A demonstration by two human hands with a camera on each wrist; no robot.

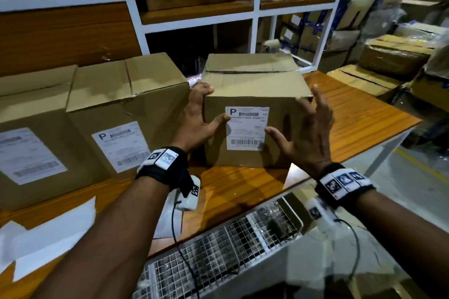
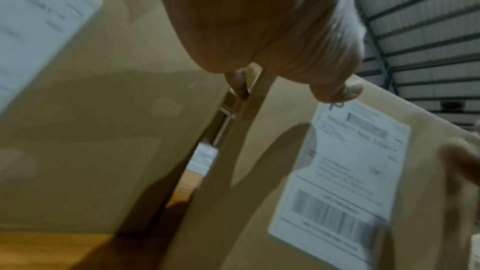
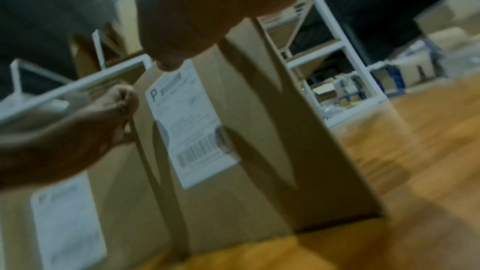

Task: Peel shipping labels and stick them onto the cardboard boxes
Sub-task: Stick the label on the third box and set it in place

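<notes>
A cardboard box (image 1: pixel 255 85) stands on the wooden table (image 1: pixel 352 114), with a white shipping label (image 1: pixel 246 128) stuck flat on its front. My left hand (image 1: pixel 206 107) grips the box's left edge: fingers round the top-left corner, thumb on the front at the label's left edge. My right hand (image 1: pixel 303 119) is spread in front of the box's right half, thumb tip by the label's right edge, holding nothing. The left wrist view shows the same label (image 2: pixel 345 171) below my thumb (image 2: pixel 337 89). The right wrist view shows the label (image 3: pixel 189 126) and my left hand (image 3: pixel 91 126).
Two more labelled boxes (image 1: pixel 126 109) (image 1: pixel 31 128) stand side by side at the left. White backing sheets (image 1: pixel 48 230) lie on the table's front left. A wire basket (image 1: pixel 230 250) sits below the table's edge. White shelving (image 1: pixel 255 7) rises behind, and stacked cartons (image 1: pixel 364 80) are at the right.
</notes>
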